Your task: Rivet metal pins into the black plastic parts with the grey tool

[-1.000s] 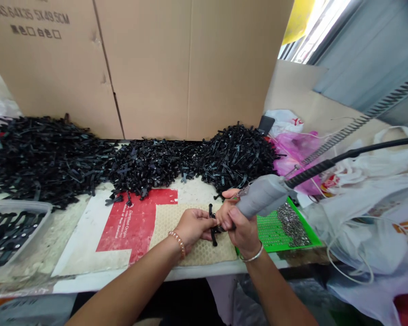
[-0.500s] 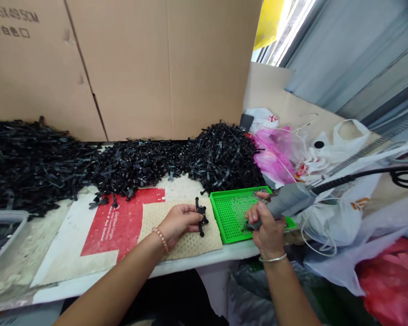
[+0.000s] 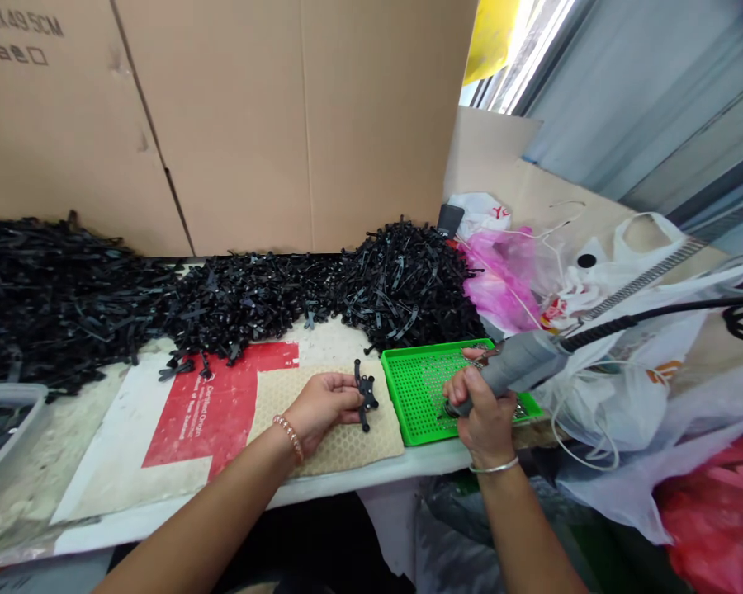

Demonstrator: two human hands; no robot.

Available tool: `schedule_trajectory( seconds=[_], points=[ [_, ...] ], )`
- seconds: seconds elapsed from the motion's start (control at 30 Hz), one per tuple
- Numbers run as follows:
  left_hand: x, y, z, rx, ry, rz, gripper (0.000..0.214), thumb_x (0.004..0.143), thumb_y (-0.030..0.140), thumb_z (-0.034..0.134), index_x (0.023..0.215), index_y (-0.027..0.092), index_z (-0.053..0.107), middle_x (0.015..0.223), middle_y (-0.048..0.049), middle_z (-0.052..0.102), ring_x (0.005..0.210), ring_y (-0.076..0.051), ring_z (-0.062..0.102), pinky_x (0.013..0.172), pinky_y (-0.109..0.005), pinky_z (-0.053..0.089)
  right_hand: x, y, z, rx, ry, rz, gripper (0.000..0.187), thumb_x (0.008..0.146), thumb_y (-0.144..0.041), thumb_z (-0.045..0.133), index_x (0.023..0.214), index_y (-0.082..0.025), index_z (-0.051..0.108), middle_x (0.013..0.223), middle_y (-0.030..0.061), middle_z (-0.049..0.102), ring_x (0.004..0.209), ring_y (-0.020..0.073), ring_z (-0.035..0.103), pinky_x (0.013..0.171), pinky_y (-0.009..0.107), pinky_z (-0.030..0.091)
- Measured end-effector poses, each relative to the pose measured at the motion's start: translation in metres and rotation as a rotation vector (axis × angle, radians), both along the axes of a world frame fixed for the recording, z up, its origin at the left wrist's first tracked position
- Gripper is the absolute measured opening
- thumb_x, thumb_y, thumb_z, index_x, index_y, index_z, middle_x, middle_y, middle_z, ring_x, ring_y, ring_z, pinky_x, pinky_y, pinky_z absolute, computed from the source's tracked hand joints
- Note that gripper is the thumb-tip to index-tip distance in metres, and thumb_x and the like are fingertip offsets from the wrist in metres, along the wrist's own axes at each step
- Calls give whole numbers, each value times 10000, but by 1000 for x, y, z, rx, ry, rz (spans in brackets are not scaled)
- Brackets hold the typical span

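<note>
My left hand (image 3: pixel 322 408) pinches a small black plastic clip part (image 3: pixel 364 394) and holds it upright on a beige honeycomb mat (image 3: pixel 340 445). My right hand (image 3: pixel 480 408) is wrapped round a grey electric screwdriver (image 3: pixel 520 363) whose black cord runs off to the right. Its tip points down into a green perforated tray (image 3: pixel 418 396) just right of the mat. Small metal screws lie at the tray's right side, mostly hidden behind the hand and tool.
A long heap of black plastic parts (image 3: pixel 223 297) runs along the back, against a cardboard wall (image 3: pixel 253 124). A clear bin (image 3: pixel 3 429) with black parts stands at the left. Pink (image 3: pixel 501 272) and white plastic bags (image 3: pixel 625 379) crowd the right side. A red and white sheet (image 3: pixel 210 412) underlies the mat.
One second ago both hands met over the clip with the screwdriver on it. My right hand has carried the tool right to the green tray. The left hand still holds the clip.
</note>
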State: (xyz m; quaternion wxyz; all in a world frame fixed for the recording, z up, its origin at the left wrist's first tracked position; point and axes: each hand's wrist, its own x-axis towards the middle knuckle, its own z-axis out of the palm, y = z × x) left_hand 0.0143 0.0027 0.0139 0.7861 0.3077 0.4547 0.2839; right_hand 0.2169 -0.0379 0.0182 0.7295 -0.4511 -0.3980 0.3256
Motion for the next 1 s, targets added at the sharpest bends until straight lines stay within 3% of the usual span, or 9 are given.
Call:
schedule_trajectory(
  seconds=[0.43,0.6,0.7,0.8,1.0],
  points=[
    [1,0,-1,-5,-26,13,161,709,-15,593,836,65,650,769,-103,686,652,-135,642,597,-210,531,0,0,-4,9,-29,30,229,799,-310,684,934,-199,536,489,-69,427,418,107,378,463,222,372],
    [1,-2,-2,-1,-28,18,167,662,3,627,809,75,657,761,-97,682,658,-139,638,600,-214,517,-2,2,14,21,41,-30,247,744,-308,697,922,-189,575,469,-73,407,412,104,344,466,222,382],
    [2,-2,-5,5,-30,24,178,642,18,649,809,80,658,791,-101,683,678,-148,641,598,-220,512,-15,8,33,88,123,-10,251,740,-344,682,908,-187,581,458,-84,370,399,92,311,467,210,385],
    [2,-1,-5,1,-35,34,186,644,15,630,815,83,659,770,-87,678,675,-145,636,592,-219,512,-39,19,42,118,218,104,248,756,-339,667,935,-196,570,463,-93,358,397,84,299,467,197,382],
    [2,-1,-4,16,-69,32,193,612,24,637,793,86,665,716,-55,656,624,-119,602,562,-198,495,-80,43,31,61,289,226,285,749,-335,673,963,-206,537,471,-100,371,395,82,299,446,192,350]
  ],
)
